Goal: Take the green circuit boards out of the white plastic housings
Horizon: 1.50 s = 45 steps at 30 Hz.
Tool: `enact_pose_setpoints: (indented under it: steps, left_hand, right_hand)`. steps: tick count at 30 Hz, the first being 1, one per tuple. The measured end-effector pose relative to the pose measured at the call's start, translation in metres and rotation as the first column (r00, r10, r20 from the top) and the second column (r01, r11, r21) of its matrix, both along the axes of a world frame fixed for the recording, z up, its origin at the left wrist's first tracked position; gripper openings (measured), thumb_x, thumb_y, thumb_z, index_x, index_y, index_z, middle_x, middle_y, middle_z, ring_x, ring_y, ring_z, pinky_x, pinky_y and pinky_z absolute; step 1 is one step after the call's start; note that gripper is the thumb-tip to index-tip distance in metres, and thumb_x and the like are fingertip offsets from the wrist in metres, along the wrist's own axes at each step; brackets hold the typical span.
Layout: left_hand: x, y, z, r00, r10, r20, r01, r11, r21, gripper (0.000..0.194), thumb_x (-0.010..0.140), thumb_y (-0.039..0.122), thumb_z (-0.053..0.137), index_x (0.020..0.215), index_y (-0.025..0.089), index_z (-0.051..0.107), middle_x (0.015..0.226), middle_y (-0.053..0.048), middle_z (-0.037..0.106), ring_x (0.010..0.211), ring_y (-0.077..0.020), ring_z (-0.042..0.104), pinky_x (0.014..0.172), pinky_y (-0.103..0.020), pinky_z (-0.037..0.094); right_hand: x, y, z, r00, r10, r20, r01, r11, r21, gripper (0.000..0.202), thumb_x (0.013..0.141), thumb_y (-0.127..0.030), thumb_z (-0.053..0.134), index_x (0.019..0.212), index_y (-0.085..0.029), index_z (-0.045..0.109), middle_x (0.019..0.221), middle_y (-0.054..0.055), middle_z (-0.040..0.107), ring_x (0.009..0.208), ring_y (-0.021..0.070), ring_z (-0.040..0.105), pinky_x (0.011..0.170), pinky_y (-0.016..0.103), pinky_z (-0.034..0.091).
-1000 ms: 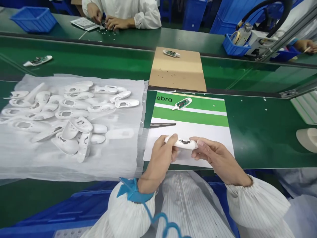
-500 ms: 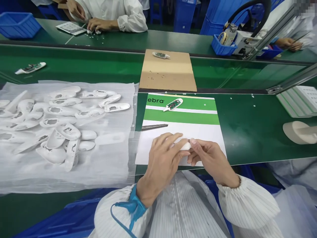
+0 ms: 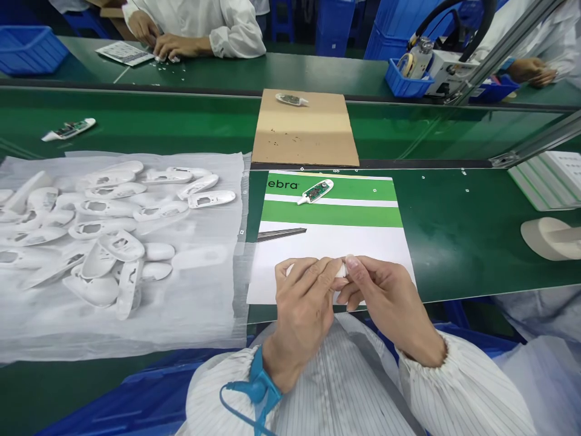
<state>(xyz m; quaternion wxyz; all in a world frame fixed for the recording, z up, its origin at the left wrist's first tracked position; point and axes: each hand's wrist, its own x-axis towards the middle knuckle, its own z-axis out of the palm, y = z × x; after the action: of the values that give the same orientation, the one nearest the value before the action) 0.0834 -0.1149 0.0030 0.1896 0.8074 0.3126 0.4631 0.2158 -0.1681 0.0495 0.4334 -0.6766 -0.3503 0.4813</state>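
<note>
Shell [image 3: 339, 270] sits pinched between both my hands, low over the white end of the sheet [image 3: 363, 242] on the green surface [image 3: 454, 230]. My left hand [image 3: 304, 303] closes over most of it; my right hand [image 3: 385, 303] grips its near end by the fingertips. I'd judge the grip best kept light and even, thumbs opposed, so the thin plastic does not flex. Counted: one board assembly [image 3: 315, 191] on the sheet, one on the cardboard [image 3: 304, 136], one far left [image 3: 68, 128]; the loose shells [image 3: 113, 224] on the cloth run past twenty.
</note>
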Motion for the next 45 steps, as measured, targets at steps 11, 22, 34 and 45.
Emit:
enact_pose_setpoints:
  steps: [11, 22, 34, 45]
  left_hand:
    - [0.015, 0.024, -0.016, 0.9, -0.141, -0.414, 0.068, 0.98, -0.187, 0.026, 0.093, 0.009, 0.054, 0.115, 0.02, 0.061, 0.114, -0.005, 0.07, 0.108, -0.0218, 0.062, 0.093, -0.042, 0.044]
    - [0.028, 0.072, 0.006, 0.783, -0.041, -0.621, -0.07, 0.986, -0.154, 0.039, 0.095, 0.023, 0.055, 0.133, 0.018, 0.05, 0.149, -0.014, 0.047, 0.132, -0.0325, 0.046, 0.104, -0.058, 0.039]
    - [-0.021, 0.182, 0.053, 0.366, 0.023, -0.931, -0.299, 0.95, -0.094, 0.013, 0.092, 0.012, 0.056, 0.102, 0.011, 0.065, 0.107, -0.012, 0.066, 0.107, -0.024, 0.06, 0.091, -0.04, 0.051]
    - [-0.093, 0.232, 0.034, 0.271, 0.051, -0.961, -0.343, 0.938, -0.047, 0.012, 0.089, 0.017, 0.062, 0.098, 0.01, 0.066, 0.1, -0.013, 0.068, 0.103, -0.026, 0.064, 0.095, -0.043, 0.047]
  right_hand:
    - [0.048, 0.034, -0.045, 0.941, 0.089, -0.327, -0.153, 0.972, -0.178, 0.04, 0.081, -0.052, 0.072, 0.087, -0.013, 0.066, 0.07, 0.004, 0.067, 0.056, 0.0077, 0.058, 0.055, 0.019, 0.048]
    - [0.204, 0.199, -0.031, 0.885, -0.312, 0.345, 0.335, 0.942, -0.006, 0.021, 0.096, -0.032, 0.057, 0.107, -0.015, 0.063, 0.101, 0.006, 0.067, 0.084, 0.013, 0.064, 0.075, 0.03, 0.057]
    - [0.126, 0.215, -0.058, 0.358, 0.46, 0.812, -0.705, 0.704, -0.088, 0.039, 0.084, -0.04, 0.066, 0.121, -0.03, 0.067, 0.127, 0.005, 0.063, 0.112, 0.0251, 0.06, 0.097, 0.038, 0.046]
    - [0.077, 0.171, -0.048, 0.243, 0.408, 0.88, -0.421, 0.862, -0.283, 0.031, 0.081, -0.035, 0.071, 0.106, -0.017, 0.067, 0.112, 0.014, 0.066, 0.107, 0.0314, 0.061, 0.087, 0.041, 0.043]
